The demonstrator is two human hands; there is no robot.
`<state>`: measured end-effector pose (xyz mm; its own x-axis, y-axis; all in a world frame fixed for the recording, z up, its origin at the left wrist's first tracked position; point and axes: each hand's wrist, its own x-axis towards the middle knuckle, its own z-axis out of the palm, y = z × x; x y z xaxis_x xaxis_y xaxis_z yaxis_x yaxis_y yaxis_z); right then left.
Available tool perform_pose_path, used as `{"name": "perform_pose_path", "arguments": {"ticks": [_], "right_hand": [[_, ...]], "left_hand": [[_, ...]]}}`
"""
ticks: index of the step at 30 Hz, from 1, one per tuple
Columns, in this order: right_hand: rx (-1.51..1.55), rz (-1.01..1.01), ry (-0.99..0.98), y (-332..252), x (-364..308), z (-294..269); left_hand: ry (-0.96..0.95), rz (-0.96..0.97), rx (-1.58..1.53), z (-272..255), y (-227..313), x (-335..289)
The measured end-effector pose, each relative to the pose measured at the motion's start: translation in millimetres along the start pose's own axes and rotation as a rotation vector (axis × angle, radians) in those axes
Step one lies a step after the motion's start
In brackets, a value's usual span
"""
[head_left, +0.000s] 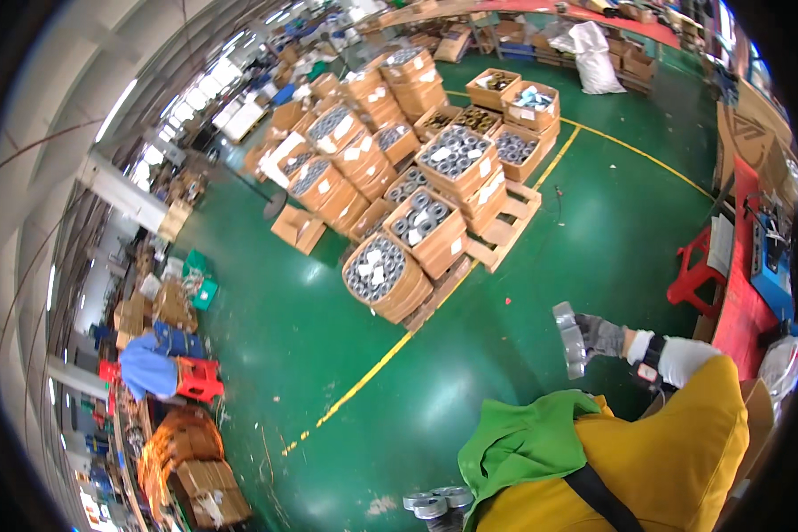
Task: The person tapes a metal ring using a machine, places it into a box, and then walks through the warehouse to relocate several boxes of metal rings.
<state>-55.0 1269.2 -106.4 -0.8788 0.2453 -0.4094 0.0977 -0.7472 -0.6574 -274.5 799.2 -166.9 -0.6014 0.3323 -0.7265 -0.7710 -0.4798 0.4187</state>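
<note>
My right hand (601, 338), in a dark grey glove, is closed around a row of silvery metal rings (569, 340) lined up side by side, held out over the green floor. At the lower edge, my left hand (445, 524) shows only in part, below a few more silvery metal rings (431, 507) that it holds; its fingers are mostly hidden. A green apron (523, 443) over yellow clothing lies between the two hands.
Ahead, cardboard boxes (434, 235) of grey rings stand stacked on wooden pallets (511, 229). A yellow line (363, 379) crosses the floor (328, 301). On the right are a red stool (696, 270) and a red-topped bench (738, 306). Another red stool (199, 379) stands left.
</note>
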Motion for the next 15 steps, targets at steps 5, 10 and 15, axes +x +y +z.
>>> {"name": "perform_pose_path", "arguments": {"ticks": [5, 10, 15], "right_hand": [[0.516, -0.088, 0.288, 26.5, -15.5, -40.7], [0.355, -0.303, 0.467, 47.1, -8.2, -78.6], [0.455, -0.505, 0.601, -2.2, -7.4, -39.5]], "left_hand": [[-0.037, -0.067, -0.002, 49.3, 32.3, 47.5], [-0.106, -0.143, 0.079, 124.8, 73.0, 136.1], [-0.493, -0.205, 0.4, 252.5, 78.1, 258.2]]}}
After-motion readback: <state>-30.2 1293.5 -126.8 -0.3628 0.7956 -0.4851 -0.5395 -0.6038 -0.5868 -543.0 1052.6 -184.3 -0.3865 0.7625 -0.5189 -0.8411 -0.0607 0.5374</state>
